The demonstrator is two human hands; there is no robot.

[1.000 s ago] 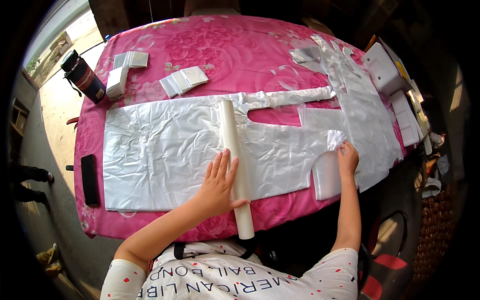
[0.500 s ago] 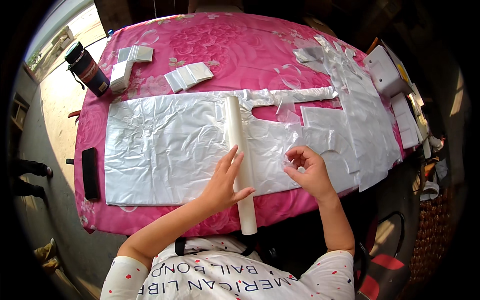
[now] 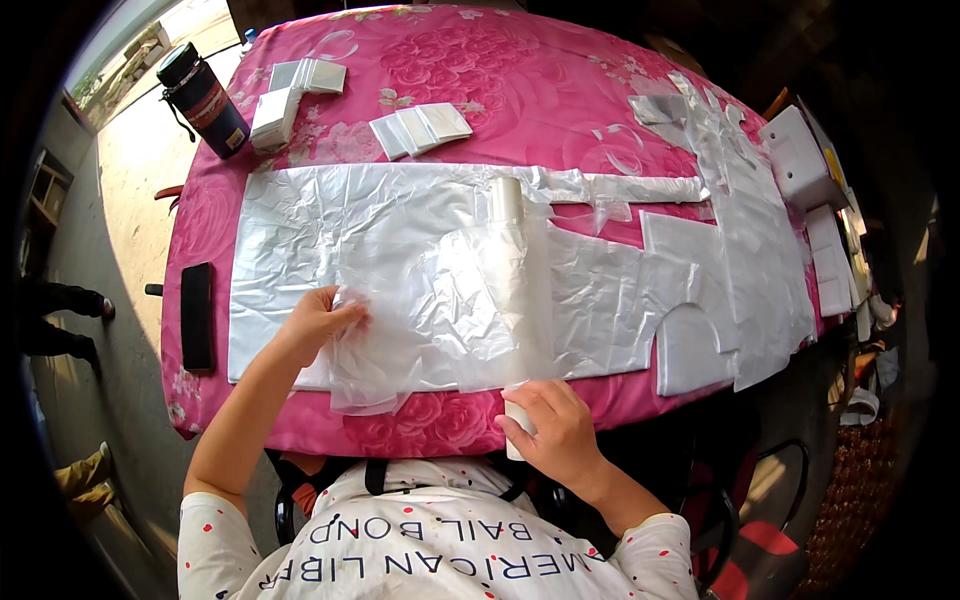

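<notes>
My left hand (image 3: pixel 328 325) pinches the left edge of a thin, clear plastic sheet (image 3: pixel 385 345). The sheet stretches right across to a whitish roll (image 3: pixel 508 205) that looks like a core with film on it. Around the roll's near end, by the table's front edge, my right hand (image 3: pixel 552 428) is closed. Beneath the sheet and roll lies a wide piece of crinkled white plastic film (image 3: pixel 285 235), laid flat. The middle of the roll shows only through the clear sheet.
Small stacks of folded plastic packets (image 3: pixel 422 130) lie on the pink flowered tablecloth (image 3: pixel 470 75). A dark flask (image 3: pixel 205 105) stands at the far left, with a black oblong case (image 3: pixel 198 318) nearer. Crumpled film (image 3: pixel 760 240) covers the right side, beside white boxes (image 3: pixel 802 160).
My left hand has left the roll and moved left, now gripping clear plastic drawn across the white film. My right hand has come down and left onto the roll's near end.
</notes>
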